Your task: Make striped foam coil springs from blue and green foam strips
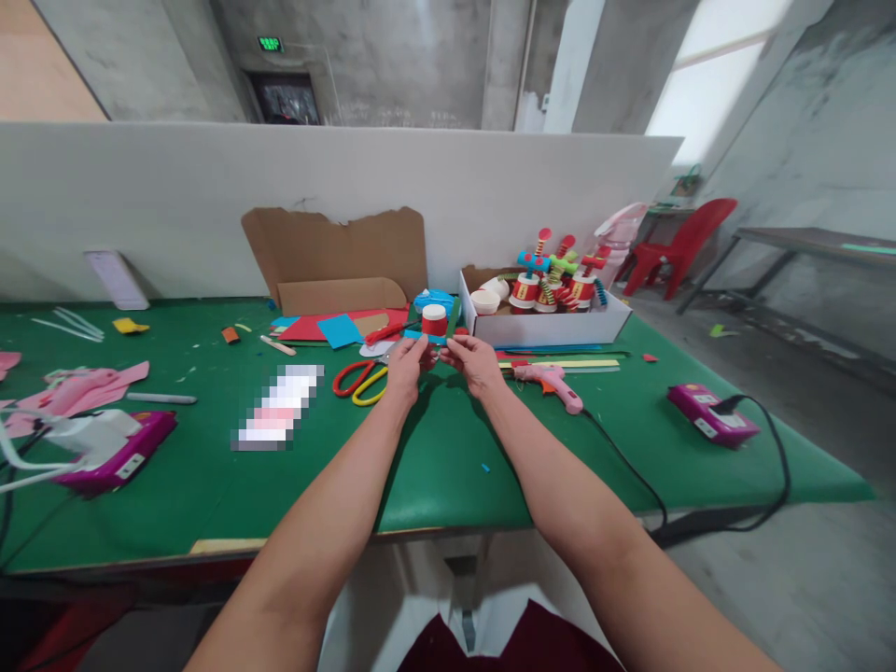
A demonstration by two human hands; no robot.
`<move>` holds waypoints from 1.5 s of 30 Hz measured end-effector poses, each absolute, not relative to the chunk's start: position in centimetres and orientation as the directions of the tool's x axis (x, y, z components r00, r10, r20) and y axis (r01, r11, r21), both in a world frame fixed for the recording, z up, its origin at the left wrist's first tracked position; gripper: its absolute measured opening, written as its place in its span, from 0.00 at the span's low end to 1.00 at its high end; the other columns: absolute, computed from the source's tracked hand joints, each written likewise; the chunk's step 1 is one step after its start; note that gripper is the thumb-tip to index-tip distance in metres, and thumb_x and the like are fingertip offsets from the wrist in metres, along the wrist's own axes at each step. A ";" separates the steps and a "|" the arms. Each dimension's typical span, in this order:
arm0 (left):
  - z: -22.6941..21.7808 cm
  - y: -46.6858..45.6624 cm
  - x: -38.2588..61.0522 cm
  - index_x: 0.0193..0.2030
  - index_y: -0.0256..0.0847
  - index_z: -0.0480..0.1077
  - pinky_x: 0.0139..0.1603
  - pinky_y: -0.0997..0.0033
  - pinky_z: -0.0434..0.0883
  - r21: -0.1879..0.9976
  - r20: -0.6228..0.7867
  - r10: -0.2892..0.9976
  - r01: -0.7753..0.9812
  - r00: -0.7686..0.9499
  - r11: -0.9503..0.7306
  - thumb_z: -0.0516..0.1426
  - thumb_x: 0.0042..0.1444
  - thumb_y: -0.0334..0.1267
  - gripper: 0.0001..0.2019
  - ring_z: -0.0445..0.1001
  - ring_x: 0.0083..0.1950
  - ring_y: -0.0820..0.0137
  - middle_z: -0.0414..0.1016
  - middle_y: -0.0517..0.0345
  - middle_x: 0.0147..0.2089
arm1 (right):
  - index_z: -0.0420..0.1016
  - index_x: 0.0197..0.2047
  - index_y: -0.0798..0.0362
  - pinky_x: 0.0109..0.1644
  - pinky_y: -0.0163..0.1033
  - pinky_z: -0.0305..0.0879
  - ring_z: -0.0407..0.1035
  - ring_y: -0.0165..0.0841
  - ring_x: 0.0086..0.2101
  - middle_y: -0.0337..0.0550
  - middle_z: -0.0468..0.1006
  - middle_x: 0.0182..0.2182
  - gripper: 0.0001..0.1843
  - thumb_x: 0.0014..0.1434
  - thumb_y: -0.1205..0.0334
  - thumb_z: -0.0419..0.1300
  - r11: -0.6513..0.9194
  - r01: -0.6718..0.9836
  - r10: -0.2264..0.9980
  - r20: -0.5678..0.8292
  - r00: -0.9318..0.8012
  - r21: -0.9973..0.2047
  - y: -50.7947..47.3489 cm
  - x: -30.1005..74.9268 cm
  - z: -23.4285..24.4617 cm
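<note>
Near the middle of the green table, my left hand (pixel 409 362) and my right hand (pixel 474 362) are close together, fingers pinched. A narrow blue paper strip (pixel 427 339) spans between their fingertips, one end in each hand. Just behind it stands a small red paper cup (pixel 434 322) with a white top. Scissors (pixel 362 383) with red and yellow handles lie beside my left hand. To the right of my right hand is a pink glue gun (pixel 553 385) with a black cord. My fingers hide part of the strip.
A white box (pixel 553 327) holds several decorated cup figures. Brown cardboard (pixel 336 257) leans on the white partition (pixel 350 173), with red and blue paper (pixel 341 330) before it. Purple power boxes (pixel 714 413) sit at both sides, with cords trailing. A red chair (pixel 682 247) stands beyond.
</note>
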State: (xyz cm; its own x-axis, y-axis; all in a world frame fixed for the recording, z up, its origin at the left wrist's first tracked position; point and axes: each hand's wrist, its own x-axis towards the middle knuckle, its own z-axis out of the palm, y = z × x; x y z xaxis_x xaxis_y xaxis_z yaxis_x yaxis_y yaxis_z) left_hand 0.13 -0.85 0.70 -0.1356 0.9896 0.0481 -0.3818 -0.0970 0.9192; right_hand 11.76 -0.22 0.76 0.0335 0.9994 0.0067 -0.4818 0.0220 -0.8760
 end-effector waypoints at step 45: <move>0.3 -0.7 0.1 0.25 0.38 0.70 0.29 0.74 0.63 0.956 0.142 0.988 -0.248 -0.064 -0.154 0.67 0.35 0.47 0.17 0.65 0.24 0.76 0.68 0.63 0.22 | 0.67 0.21 0.55 0.36 0.33 0.73 0.70 0.24 0.22 0.34 0.74 0.18 0.13 0.41 0.68 0.71 -0.042 -0.481 0.999 -0.029 -0.035 -0.876 -0.8 11.3 1.1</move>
